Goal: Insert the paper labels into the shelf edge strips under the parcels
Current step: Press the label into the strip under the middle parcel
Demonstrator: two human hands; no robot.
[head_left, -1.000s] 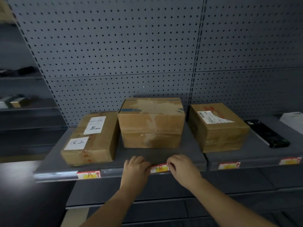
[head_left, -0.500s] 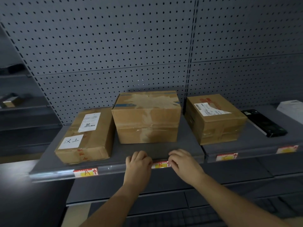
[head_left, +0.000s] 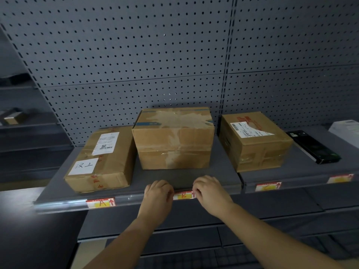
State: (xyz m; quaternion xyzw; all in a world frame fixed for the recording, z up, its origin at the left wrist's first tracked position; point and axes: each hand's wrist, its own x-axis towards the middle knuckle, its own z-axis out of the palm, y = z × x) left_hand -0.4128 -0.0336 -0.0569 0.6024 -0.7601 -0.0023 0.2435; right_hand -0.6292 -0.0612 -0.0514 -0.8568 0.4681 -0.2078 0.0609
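Label B, low at frame centre, is seated in the shelf edge strip below the middle parcel. Thin, limp paper is judged easily creased; its ends are pinched by the curled fingers of the left hand and right hand.

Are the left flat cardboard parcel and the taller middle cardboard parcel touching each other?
Cannot tell. In the head view the left flat cardboard parcel meets the taller middle cardboard parcel with no visible gap, but overlap could hide one.
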